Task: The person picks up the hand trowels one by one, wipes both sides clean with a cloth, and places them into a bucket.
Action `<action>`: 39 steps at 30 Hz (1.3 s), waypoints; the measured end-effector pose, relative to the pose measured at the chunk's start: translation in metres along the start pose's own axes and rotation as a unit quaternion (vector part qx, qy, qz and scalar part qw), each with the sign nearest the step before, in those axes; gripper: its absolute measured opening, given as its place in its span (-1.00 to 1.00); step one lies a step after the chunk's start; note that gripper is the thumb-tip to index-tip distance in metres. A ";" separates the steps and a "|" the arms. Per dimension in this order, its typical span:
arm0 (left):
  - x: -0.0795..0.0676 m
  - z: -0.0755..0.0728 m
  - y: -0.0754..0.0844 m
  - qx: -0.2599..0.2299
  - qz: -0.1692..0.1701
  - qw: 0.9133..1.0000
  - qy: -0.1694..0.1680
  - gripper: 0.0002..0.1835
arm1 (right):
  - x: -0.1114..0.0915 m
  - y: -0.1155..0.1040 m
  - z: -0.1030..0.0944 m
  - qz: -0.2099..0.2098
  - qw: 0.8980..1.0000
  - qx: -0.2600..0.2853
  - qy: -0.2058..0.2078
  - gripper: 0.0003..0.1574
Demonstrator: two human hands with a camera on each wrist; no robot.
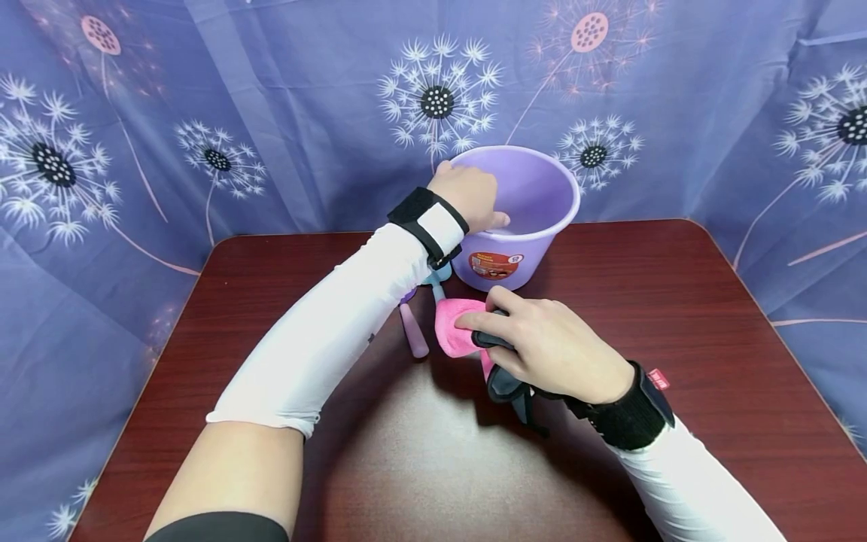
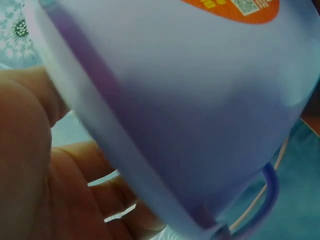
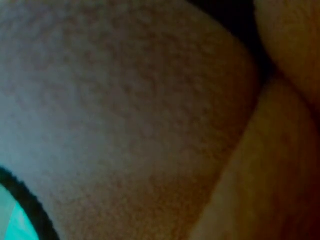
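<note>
My left hand (image 1: 467,194) reaches over the left rim of a purple plastic bucket (image 1: 542,252). In the left wrist view the spread fingers (image 2: 82,160) pass behind the bucket's rim, their tips hidden, and nothing shows in the palm. In front of the bucket my right hand (image 1: 549,342) grips a soft pink fabric item (image 1: 454,331) with dark grey edging; its kind is unclear. That hand's fingers curl over the item. Fuzzy fabric (image 3: 125,100) fills most of the dark, blurred right wrist view.
Beside the bucket's base lie a small tool with a pink handle (image 1: 415,335) and a light blue tool (image 1: 440,275), partly covered by the left wrist and the pink item. The dark red wooden table (image 1: 677,301) ends at a purple dandelion-print curtain (image 1: 305,90).
</note>
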State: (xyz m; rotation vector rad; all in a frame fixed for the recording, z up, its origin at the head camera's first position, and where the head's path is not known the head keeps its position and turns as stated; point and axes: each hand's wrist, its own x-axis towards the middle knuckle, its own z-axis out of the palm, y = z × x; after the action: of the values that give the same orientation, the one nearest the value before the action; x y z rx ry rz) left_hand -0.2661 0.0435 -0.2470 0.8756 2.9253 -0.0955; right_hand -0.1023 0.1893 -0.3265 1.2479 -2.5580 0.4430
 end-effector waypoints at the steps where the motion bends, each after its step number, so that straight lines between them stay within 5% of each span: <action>1: -0.001 -0.001 -0.001 0.001 0.002 1.000 0.005 -0.52 | 0.000 0.000 0.000 0.000 1.000 0.000 0.000 -0.42; 14: -0.027 -0.014 -0.022 -0.086 0.007 0.996 0.037 -0.49 | 0.001 0.000 0.000 -0.004 1.000 0.000 -0.002 -0.44; 23: -0.054 -0.017 -0.040 -0.098 -0.011 0.991 0.089 -0.31 | 0.001 0.000 0.002 -0.004 1.000 0.000 -0.002 -0.43; 29: -0.074 -0.010 -0.052 -0.135 -0.025 0.982 0.131 -0.33 | 0.001 0.000 0.003 -0.006 1.000 0.005 0.000 -0.46; 39: -0.105 0.020 -0.070 -0.207 -0.068 0.964 0.155 -0.40 | 0.001 0.000 0.003 -0.005 1.000 0.003 0.003 -0.45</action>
State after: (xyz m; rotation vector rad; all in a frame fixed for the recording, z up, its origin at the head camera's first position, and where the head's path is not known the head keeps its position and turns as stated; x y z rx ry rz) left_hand -0.2164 -0.0737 -0.2537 0.6704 3.0978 0.6789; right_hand -0.1032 0.1877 -0.3285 1.2581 -2.5457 0.4521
